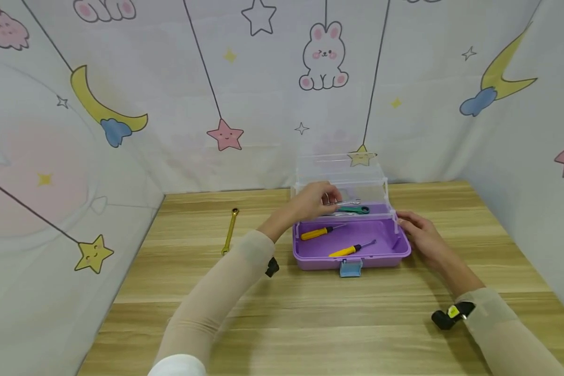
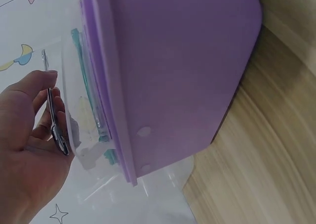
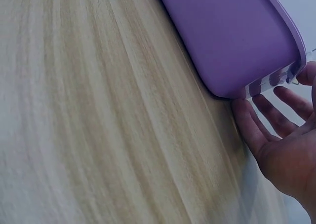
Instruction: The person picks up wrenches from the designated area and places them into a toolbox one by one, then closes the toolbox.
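Purple plastic forms the open toolbox (image 1: 319, 264) that the head view shows between the two hands, its clear plastic lid (image 1: 338, 167) raised behind them. Well apart from its partner, the left hand (image 1: 316, 201) is over the back of the box, curled on a slim silver metal wrench (image 1: 351, 202); just under its fingers lies a green wrench with a dark ring end (image 1: 358, 210). Nearer the wearer than that hand, two yellow-handled screwdrivers (image 1: 316, 233) rest in the base, and out to its left a gold-coloured metal wrench (image 1: 230, 232) lies on the wood-grain table (image 1: 310, 324). Between the hands, at the front, hangs a pale blue latch (image 1: 351, 268). From the left wrist, thumb and fingers pinch the silver wrench beside a clear plastic tray (image 2: 74, 93), the box's purple wall rising to the right of the hand. From the right wrist, the right hand (image 3: 284, 145) has its fingers spread loosely at the end of the box, one fingertip by the bottom corner, the thumb near the rim.
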Available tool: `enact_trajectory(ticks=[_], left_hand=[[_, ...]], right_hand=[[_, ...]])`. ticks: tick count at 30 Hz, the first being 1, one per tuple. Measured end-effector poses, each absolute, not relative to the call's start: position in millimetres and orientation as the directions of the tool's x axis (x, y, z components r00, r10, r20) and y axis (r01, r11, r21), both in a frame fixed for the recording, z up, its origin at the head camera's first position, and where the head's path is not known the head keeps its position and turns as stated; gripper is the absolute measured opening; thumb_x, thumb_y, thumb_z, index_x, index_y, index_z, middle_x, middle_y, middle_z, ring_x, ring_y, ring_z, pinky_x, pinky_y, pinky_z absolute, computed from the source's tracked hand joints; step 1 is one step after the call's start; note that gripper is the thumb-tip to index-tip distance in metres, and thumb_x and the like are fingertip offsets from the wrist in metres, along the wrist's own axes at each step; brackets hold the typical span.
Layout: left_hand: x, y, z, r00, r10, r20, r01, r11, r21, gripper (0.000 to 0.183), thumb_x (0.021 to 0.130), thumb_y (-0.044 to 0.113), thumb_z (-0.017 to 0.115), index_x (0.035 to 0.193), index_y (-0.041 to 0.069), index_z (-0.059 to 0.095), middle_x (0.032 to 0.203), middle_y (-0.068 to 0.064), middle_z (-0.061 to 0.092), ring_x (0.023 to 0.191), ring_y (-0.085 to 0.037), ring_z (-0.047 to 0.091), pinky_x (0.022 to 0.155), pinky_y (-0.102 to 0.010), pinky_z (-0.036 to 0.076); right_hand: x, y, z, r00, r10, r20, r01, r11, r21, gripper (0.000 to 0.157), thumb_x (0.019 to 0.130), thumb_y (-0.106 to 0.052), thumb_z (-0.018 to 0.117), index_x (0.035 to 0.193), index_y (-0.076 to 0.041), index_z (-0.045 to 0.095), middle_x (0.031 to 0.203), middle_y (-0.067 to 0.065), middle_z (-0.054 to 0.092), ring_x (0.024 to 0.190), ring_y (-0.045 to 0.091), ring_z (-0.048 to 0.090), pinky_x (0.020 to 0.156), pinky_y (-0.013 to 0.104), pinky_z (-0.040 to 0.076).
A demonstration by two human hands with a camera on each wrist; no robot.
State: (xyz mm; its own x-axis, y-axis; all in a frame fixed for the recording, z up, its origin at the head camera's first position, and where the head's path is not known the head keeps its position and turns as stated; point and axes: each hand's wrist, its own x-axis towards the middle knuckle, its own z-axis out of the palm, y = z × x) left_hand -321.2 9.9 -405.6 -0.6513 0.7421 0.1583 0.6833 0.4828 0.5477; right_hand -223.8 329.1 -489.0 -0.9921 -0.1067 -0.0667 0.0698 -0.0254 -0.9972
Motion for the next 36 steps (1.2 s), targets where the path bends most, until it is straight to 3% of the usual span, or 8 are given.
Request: enact_trajectory(ticks=[18, 36], left_hand=[[-323, 12, -420, -0.690, 0.712, 0.131, 0.646, 0.524, 0.555, 0.010, 0.095, 0.021, 0.068, 0.105, 0.019, 0.067, 0.098, 0.007, 0.059, 0.089, -0.007, 0.058, 0.077, -0.016, 0.050], [-322, -26, -401, -0.690, 0.695, 0.201, 0.648, 0.469, 0.600, 0.030, 0.093, 0.023, 0.071, 0.117, 0.007, 0.066, 0.104, -0.001, 0.064, 0.094, -0.013, 0.059, 0.079, -0.025, 0.052]], right_hand=[[-225, 329, -495, -0.993, -0.115, -0.032, 0.038, -0.045, -0.998, 0.031, 0.103, -0.024, 0.056, 0.131, -0.012, 0.058, 0.119, -0.004, 0.065, 0.102, 0.006, 0.064, 0.076, 0.025, 0.057], [-225, 330, -494, -0.992, -0.121, -0.038, 0.044, -0.051, -0.998, 0.038, 0.103, -0.025, 0.056, 0.135, -0.007, 0.053, 0.120, -0.005, 0.064, 0.104, 0.006, 0.064, 0.079, 0.024, 0.056]])
